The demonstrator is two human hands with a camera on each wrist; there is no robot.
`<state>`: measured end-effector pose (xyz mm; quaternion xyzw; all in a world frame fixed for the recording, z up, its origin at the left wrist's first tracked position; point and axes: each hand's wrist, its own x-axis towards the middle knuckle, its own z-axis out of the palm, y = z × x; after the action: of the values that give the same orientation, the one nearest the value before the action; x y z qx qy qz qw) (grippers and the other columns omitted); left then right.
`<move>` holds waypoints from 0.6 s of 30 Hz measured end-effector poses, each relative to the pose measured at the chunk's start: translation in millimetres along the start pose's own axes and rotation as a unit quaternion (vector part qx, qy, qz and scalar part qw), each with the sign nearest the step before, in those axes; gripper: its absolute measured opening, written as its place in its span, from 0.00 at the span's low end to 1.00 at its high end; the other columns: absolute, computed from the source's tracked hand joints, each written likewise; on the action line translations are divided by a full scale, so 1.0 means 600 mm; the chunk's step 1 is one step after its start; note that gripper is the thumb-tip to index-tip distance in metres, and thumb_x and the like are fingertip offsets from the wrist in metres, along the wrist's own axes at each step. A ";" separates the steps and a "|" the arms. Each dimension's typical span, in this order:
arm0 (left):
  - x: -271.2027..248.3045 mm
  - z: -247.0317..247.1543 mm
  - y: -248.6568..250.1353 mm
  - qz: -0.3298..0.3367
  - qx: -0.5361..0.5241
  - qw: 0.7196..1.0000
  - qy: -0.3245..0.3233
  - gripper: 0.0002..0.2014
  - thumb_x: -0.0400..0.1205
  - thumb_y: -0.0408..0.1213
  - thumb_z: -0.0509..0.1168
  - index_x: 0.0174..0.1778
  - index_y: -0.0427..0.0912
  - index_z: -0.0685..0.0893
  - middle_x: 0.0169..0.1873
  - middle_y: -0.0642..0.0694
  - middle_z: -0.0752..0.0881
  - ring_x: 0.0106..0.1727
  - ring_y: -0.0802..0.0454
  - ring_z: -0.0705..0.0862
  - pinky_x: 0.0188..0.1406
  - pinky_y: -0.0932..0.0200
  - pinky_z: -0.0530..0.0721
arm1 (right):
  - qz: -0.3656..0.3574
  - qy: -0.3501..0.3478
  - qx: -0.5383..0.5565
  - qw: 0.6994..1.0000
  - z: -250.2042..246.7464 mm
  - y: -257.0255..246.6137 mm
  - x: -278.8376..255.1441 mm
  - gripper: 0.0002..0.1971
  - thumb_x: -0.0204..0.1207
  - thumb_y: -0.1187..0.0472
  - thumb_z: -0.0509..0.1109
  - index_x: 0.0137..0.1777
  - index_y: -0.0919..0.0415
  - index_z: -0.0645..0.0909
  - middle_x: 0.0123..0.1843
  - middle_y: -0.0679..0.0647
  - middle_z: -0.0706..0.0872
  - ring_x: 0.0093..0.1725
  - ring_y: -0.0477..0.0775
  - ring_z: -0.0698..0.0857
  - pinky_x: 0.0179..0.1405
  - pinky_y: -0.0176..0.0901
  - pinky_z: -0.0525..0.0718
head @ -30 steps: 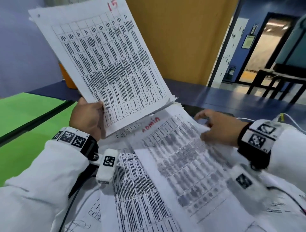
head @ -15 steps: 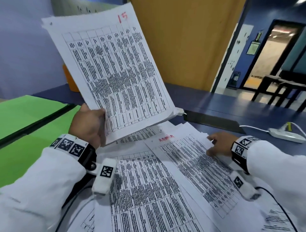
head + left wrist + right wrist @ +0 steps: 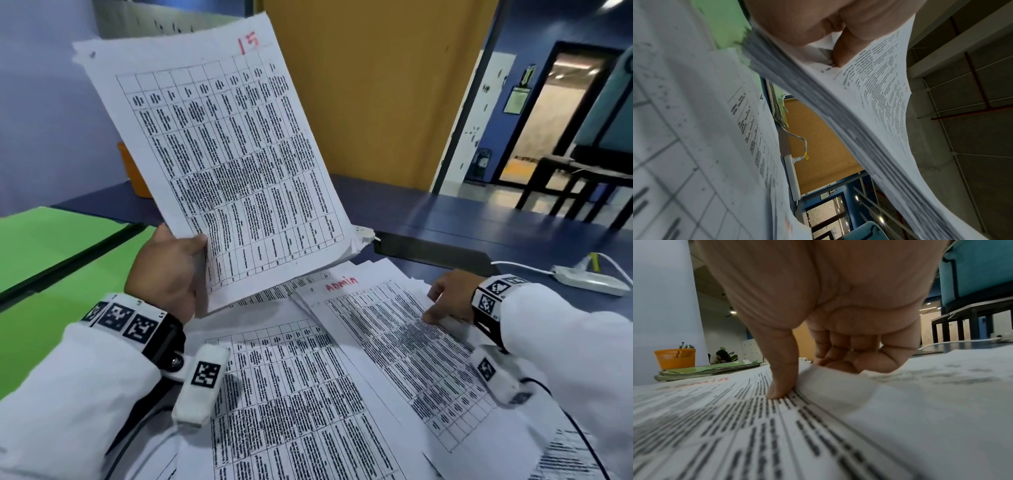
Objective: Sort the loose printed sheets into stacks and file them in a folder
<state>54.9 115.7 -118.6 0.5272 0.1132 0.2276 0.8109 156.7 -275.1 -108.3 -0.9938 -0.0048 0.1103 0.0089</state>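
Observation:
My left hand (image 3: 171,270) grips a thick stack of printed table sheets (image 3: 219,164) by its lower left corner and holds it raised and tilted above the desk; its top sheet bears a red "15". The stack's edge (image 3: 838,113) fans out in the left wrist view. My right hand (image 3: 448,298) pinches the right edge of the sheet marked "Admin" (image 3: 394,342) on the desk, thumb (image 3: 781,379) on top and fingers curled under the lifted edge. More printed sheets (image 3: 291,411) lie spread below.
Green folders (image 3: 51,260) lie on the left of the blue desk (image 3: 479,219). An orange pen basket (image 3: 675,358) stands at the back left. A white power strip (image 3: 589,279) with cable lies at the right. Dark chairs stand beyond the desk.
My right hand has drawn back towards me along the "Admin" sheet's right edge and now pinches it. The left hand still holds the raised stack, little changed.

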 end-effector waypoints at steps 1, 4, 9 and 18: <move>-0.002 0.002 0.001 -0.001 -0.002 1.000 -0.002 0.21 0.89 0.22 0.56 0.74 0.44 0.83 0.63 0.44 0.91 0.60 0.41 0.91 0.59 0.38 0.88 | 0.000 -0.004 -0.006 1.000 0.000 0.000 -0.001 0.23 0.63 0.42 0.84 0.54 0.50 0.85 0.52 0.46 0.86 0.55 0.50 0.85 0.57 0.38 0.80; -0.005 0.004 0.003 -0.002 -0.001 1.000 -0.009 0.21 0.89 0.22 0.56 0.74 0.44 0.82 0.63 0.43 0.91 0.61 0.40 0.91 0.60 0.37 0.88 | 0.000 -0.011 -0.024 1.000 -0.002 -0.006 -0.005 0.20 0.65 0.41 0.82 0.51 0.52 0.84 0.51 0.48 0.87 0.55 0.51 0.86 0.56 0.40 0.81; -0.007 0.006 0.005 -0.013 -0.018 1.000 -0.016 0.22 0.90 0.21 0.54 0.74 0.43 0.81 0.61 0.45 0.92 0.56 0.47 0.93 0.42 0.50 0.92 | -0.014 0.005 0.010 1.000 0.007 -0.001 -0.003 0.19 0.63 0.45 0.84 0.42 0.49 0.77 0.44 0.44 0.83 0.48 0.50 0.83 0.45 0.41 0.77; 0.001 0.003 -0.012 -0.022 0.049 0.999 0.001 0.19 0.89 0.23 0.57 0.60 0.50 0.87 0.55 0.48 0.94 0.58 0.43 0.92 0.59 0.42 0.87 | -0.094 0.128 0.266 0.951 -0.073 0.047 -0.086 0.08 0.72 0.50 0.80 0.50 0.46 0.87 0.46 0.41 0.91 0.48 0.45 0.88 0.51 0.44 0.78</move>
<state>57.8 112.0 -124.4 0.5630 0.1368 0.2042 0.7891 115.9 -304.8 -54.8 -0.9563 -0.0671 -0.0221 0.2838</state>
